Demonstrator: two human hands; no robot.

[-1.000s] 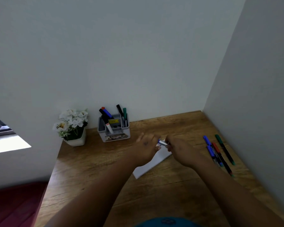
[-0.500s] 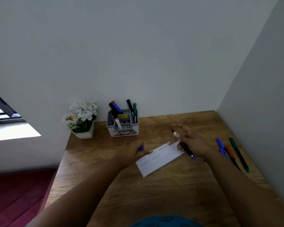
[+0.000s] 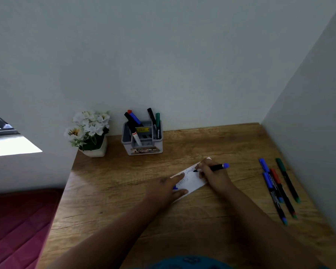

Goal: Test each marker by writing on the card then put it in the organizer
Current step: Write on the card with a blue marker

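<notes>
A white card (image 3: 192, 180) with handwriting lies at the middle of the wooden desk (image 3: 124, 191). My right hand (image 3: 213, 175) grips a black marker with a blue end (image 3: 218, 167), its tip touching the card's upper line. My left hand (image 3: 167, 188) presses flat on the card's left end, with a blue cap (image 3: 175, 187) showing between its fingers. A grey organizer (image 3: 143, 140) stands against the back wall with several markers upright in it. Several loose markers (image 3: 277, 188), blue, red and green, lie at the right.
A white pot of white flowers (image 3: 90, 133) stands left of the organizer at the desk's back left corner. Walls close the desk at the back and on the right. A maroon mattress (image 3: 17, 226) lies below the desk's left edge.
Both hands pulled the cap off the marker. The left hand then dropped onto the card with the cap, and the right hand turned the marker and set its tip on the card.
</notes>
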